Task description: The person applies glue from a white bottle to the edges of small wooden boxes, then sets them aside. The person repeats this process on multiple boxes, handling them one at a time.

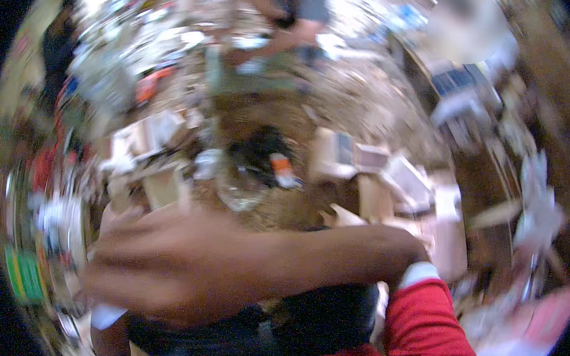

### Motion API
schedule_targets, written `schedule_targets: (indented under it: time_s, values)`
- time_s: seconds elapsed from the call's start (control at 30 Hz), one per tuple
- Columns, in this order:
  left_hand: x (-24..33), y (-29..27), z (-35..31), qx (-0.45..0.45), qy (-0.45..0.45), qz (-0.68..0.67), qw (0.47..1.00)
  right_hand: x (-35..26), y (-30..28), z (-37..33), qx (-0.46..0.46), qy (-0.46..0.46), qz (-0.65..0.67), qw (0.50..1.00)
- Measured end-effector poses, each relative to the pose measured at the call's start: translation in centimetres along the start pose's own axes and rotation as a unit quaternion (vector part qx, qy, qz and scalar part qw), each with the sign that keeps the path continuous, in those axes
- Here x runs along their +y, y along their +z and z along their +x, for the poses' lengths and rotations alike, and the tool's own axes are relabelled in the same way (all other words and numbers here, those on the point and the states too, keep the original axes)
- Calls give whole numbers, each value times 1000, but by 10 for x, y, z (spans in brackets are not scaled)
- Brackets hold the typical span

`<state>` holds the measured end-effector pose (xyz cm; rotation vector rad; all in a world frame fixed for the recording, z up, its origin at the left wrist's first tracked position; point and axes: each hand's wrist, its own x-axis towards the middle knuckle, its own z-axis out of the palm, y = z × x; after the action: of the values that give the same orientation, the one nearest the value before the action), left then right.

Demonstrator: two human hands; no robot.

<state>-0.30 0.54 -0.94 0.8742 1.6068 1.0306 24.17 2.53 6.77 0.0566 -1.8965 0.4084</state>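
Note:
My right hand (164, 262) reaches across my front to the left, its bare forearm coming out of a red sleeve with a white cuff. Motion smears its fingers, so whether they hold anything does not show. Below it, at the lower left, a short piece of my left forearm (109, 339) is visible; my left hand is mostly hidden behind the right one. A small white thing (107, 316) lies by that forearm, too blurred to name. Beyond my hands are a clear plastic piece (240, 191) and an orange-and-white container (282, 170) against something black (260, 150).
Opened cardboard boxes (391, 186) stand ahead to the right, and more cardboard (151, 137) to the left. Another person's arm (268, 48) reaches over a greenish box (256, 75). Loose litter covers the ground behind. A green-and-yellow packet (25, 275) is at the far left.

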Motion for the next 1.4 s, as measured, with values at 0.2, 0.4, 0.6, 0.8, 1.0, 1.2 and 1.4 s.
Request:
schedule_targets:
  time_s: [0.2,0.4,0.6,0.8,1.0,1.2,1.4]
  values:
    - [-51,64,74,-139,-59,181,972,-43,39,31,-32,-29,62,997]
    - [-77,194,75,-311,17,51,949,-38,12,34,-45,-65,54,995]
    - [-55,237,64,-446,37,40,893,-25,3,26,-37,-27,36,998]
    - [-90,90,142,-325,93,275,900,8,14,2,27,-4,57,998]
    - [-153,-103,180,-46,103,399,910,60,-31,-17,-100,143,57,983]
    - [-191,-179,196,104,34,239,965,81,-43,-32,-80,318,-184,927]
    - [-201,-250,313,398,165,258,865,119,-29,-44,-169,322,-238,901]
